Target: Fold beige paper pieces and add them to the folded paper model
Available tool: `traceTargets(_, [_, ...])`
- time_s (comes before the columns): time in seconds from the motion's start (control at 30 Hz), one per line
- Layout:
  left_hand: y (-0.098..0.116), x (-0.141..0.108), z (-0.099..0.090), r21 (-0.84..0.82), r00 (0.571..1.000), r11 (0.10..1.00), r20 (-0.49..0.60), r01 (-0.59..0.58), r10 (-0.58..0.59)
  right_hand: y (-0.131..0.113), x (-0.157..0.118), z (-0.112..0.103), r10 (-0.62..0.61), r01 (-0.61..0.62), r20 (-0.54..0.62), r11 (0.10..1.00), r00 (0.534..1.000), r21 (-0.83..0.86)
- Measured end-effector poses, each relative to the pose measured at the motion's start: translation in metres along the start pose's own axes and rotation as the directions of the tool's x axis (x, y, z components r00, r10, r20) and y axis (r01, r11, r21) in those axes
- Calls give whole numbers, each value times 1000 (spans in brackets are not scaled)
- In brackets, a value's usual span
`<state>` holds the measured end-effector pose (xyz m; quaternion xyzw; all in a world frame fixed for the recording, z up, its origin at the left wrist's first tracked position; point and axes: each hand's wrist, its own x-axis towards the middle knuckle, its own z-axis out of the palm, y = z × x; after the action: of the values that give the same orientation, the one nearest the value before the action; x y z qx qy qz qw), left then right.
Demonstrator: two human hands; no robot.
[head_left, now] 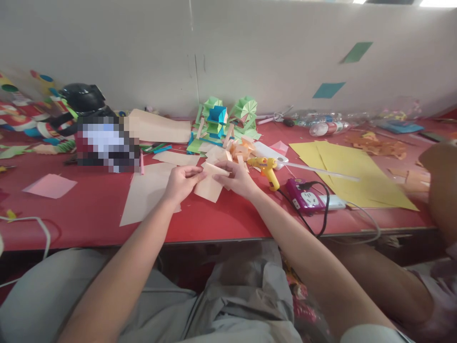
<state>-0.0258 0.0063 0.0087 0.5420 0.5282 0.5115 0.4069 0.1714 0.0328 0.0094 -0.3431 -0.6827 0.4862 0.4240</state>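
Between my two hands is a small sheet of cream paper (208,188), tilted above the red table, its top edge folded or curled. My left hand (183,185) pinches its left side between thumb and fingers. On the other side my right hand (238,180) grips the paper's upper right edge. A larger cream sheet (143,195) lies flat under and left of my left hand. Just beyond my hands sits a heap of folded peach paper pieces (243,146). A yellow glue gun (266,170) rests right of my right hand, a long clear glue stick (321,171) in its back.
Green and blue folded-paper models (217,121) stand behind the heap. A purple power strip (303,196) with a black cord lies right, near yellow sheets (350,174). Plastic bottles (328,127) line the wall. Another person's arm (441,186) is at far right; pink paper (50,185) lies left.
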Motion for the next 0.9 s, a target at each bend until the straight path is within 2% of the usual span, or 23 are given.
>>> traceTargets(0.17, [1, -2, 3, 86, 999, 995, 3, -41, 41, 3, 2, -1, -9, 11, 34, 999, 999, -46])
traceTargets(0.57, [6, -3, 1, 7, 996, 1000, 94, -2, 1, 8, 2, -3, 26, -26, 6, 998, 1000, -51])
traceTargets(0.77, [6, -3, 1, -13, 995, 999, 91, 30, -28, 5, 2, -3, 14, -14, 5, 998, 1000, -56])
traceTargets(0.9, [6, -5, 3, -2, 995, 1000, 99, 21, -21, 5, 2, -2, -33, 35, 22, 994, 999, -103])
